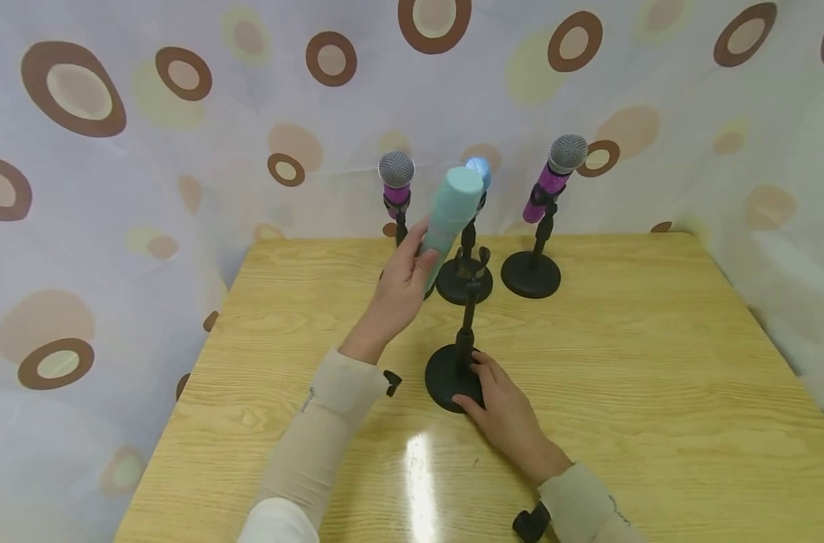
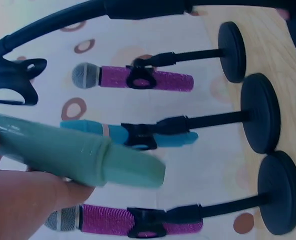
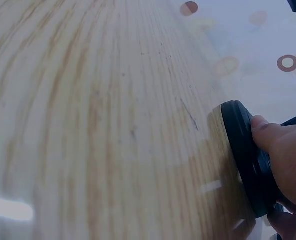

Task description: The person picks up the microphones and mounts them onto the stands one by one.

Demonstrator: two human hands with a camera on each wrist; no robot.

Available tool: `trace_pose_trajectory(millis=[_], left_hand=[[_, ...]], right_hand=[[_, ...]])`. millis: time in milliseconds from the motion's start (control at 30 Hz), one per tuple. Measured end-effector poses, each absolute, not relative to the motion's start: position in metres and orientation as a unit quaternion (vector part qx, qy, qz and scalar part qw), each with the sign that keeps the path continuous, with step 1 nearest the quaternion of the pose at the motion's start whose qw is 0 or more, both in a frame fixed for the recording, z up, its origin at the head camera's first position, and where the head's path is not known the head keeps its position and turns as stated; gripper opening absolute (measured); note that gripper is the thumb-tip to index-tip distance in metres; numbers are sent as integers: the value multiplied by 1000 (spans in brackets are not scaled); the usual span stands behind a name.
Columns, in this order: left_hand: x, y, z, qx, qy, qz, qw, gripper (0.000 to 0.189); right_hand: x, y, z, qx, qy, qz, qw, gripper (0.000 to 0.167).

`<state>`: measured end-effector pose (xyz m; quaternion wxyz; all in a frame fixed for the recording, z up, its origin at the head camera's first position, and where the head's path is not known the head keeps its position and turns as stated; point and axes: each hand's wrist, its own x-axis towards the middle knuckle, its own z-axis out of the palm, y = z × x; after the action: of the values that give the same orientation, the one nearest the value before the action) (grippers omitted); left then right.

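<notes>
My left hand (image 1: 399, 294) grips a mint-green microphone (image 1: 455, 202) and holds it tilted in the air, left of an unoccupied stand clip (image 1: 482, 260). In the left wrist view its smooth body (image 2: 62, 155) has a raised collar and a narrower end pointing right; the hand covers the other end. With thumb and fingers around its round base, my right hand (image 1: 510, 418) holds the front black microphone stand (image 1: 445, 377), which stands upright on the table. In the right wrist view the thumb lies on the base (image 3: 245, 160).
Behind stand three more black stands in a row. Purple microphones with silver heads sit in the left one (image 1: 396, 177) and the right one (image 1: 550, 179); a blue microphone (image 2: 87, 127) sits between them. A patterned curtain (image 1: 215, 173) hangs past the wooden table's (image 1: 303, 302) back edge.
</notes>
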<state>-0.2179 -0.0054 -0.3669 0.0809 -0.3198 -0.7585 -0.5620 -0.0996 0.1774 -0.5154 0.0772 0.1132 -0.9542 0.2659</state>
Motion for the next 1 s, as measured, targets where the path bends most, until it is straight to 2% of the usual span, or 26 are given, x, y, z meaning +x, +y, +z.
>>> trace_pose_trajectory(millis=[233,400,500,700,800,1000], left_hand=[[-223,12,-355,-335,-704,-626,19,67],[-226,18,-355,-330,-692,-641,-25,87],[-229,23,-355,-348,-693,-631,-26,104],[-234,27,-355,-399,-701,-591,11,123],[-233,25,-356,-388,-719,-577,1,115],[-233,25,-351,-378,-727,-573,-12,81]], right_hand=[[-101,176,-516,115,-954,265,80,60],[-101,176,-519,111,-954,268,72,60],[-100,177,-517,109,-953,273,75,59],[-99,177,-515,109,-952,275,78,59],[-99,177,-515,111,-952,274,78,59],[-100,176,-515,112,-951,276,78,58]])
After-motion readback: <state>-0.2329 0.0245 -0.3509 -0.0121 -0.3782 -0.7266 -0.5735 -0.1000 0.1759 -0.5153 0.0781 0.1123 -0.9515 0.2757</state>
